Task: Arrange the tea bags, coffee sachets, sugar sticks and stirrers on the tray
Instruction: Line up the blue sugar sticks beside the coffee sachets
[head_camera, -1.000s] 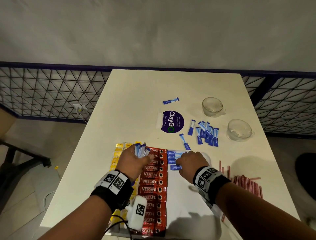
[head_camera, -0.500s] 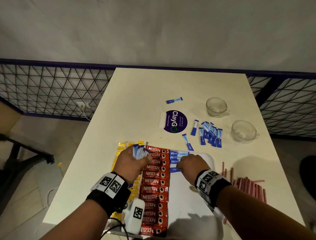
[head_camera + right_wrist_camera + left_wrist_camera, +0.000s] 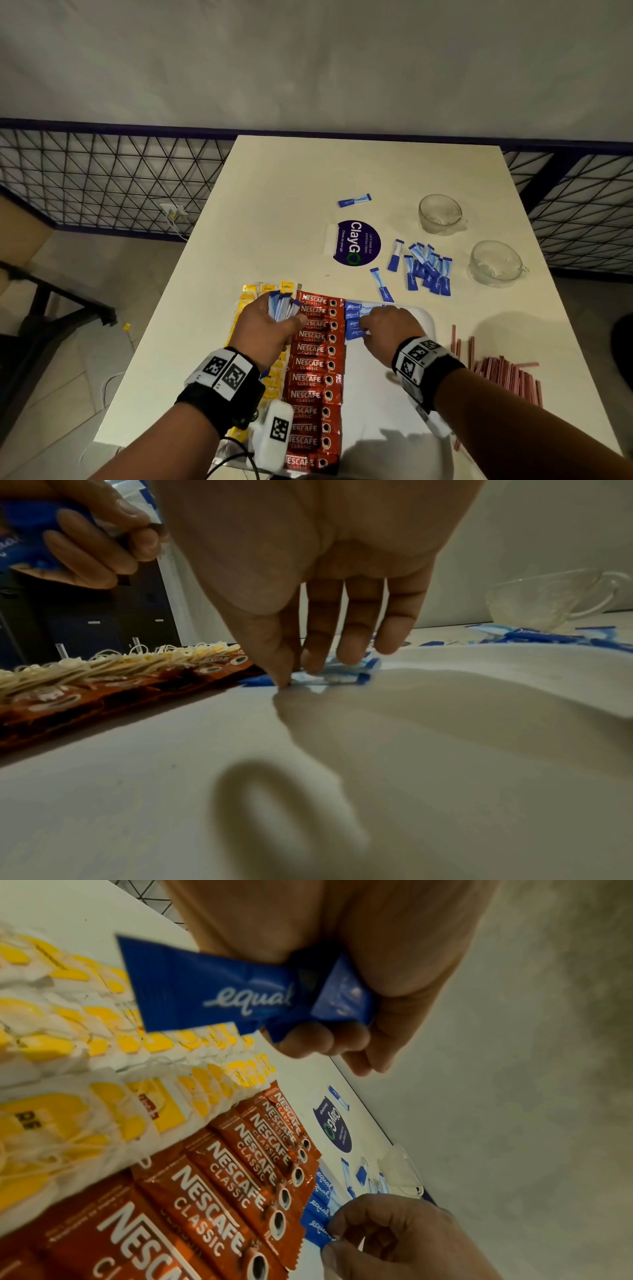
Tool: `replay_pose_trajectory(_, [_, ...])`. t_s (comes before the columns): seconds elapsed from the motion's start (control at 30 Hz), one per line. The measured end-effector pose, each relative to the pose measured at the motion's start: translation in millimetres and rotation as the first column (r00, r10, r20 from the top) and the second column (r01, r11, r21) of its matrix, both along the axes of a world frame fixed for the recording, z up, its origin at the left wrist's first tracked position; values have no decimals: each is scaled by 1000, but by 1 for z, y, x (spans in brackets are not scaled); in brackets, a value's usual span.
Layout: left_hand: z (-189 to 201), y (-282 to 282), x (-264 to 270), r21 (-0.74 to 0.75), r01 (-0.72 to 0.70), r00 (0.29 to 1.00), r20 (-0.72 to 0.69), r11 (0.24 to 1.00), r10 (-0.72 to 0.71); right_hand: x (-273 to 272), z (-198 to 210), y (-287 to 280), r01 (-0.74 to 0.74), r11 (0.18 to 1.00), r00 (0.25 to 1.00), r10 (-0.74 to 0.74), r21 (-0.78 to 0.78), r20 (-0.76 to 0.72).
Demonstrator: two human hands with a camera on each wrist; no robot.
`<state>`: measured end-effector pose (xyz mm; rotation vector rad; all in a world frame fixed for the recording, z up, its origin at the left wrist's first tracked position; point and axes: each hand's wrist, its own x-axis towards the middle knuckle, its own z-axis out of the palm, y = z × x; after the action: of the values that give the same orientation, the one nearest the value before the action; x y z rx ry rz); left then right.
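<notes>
The tray [image 3: 430,317], white and set at the near edge of the pale table [image 3: 274,192], is filled from its left side in columns. The tea bags [image 3: 251,296], yellow-tagged, are laid in the leftmost column, and the red coffee sachets [image 3: 317,363] are stacked in a column just to their right, running from far to near. A short column of blue sugar sticks [image 3: 354,318] is begun just right of the sachets, at the far end of the tray; the rest of the tray to the right is bare white.

The left hand [image 3: 265,330] is held above the tea bags and sachets, its fingers curled round a bunch of sugar sticks [image 3: 219,993] that fan out of the fist. The right hand [image 3: 388,330] is lowered onto the laid sugar sticks, its straight fingertips [image 3: 315,661] pressed on them and its thumb tip set at their near edge.

On the table to the right of the tray, the pink stirrers [image 3: 503,375] are heaped in a loose pile. Beyond the tray a loose heap of sugar sticks [image 3: 426,270] is scattered, with a few strays around it. Two glass cups [image 3: 440,214] are stood at the far right, and a round purple sticker [image 3: 356,242] is fixed near the table's middle.
</notes>
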<state>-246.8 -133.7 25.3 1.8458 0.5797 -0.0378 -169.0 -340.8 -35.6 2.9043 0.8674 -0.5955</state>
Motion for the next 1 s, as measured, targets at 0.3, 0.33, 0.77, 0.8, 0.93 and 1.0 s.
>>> replay_pose_trajectory(0.3, [2, 0, 0, 23, 8, 1000, 8, 1000, -8, 0, -2, 6, 10, 1000, 1000, -10, 30, 13])
replay_pose_trajectory(0.33, [2, 0, 0, 24, 8, 1000, 7, 1000, -9, 0, -2, 7, 10, 999, 1000, -11, 31, 15])
replay_pose_trajectory(0.77, [-2, -1, 0, 19, 8, 1000, -6, 1000, -8, 7, -13, -12, 82, 984, 997, -81, 157, -10])
replay_pose_trajectory(0.8, [-2, -1, 0, 19, 8, 1000, -9, 1000, -8, 6, -13, -12, 80, 984, 997, -80, 156, -7])
replay_pose_trajectory(0.93, [-1, -1, 0, 24, 10, 1000, -5, 1000, -10, 5, -13, -12, 86, 982, 996, -87, 166, -4])
replay_pose_trajectory(1.0, [0, -1, 0, 26, 14, 1000, -4, 1000, -14, 5, -13, -12, 86, 982, 996, -85, 168, -13])
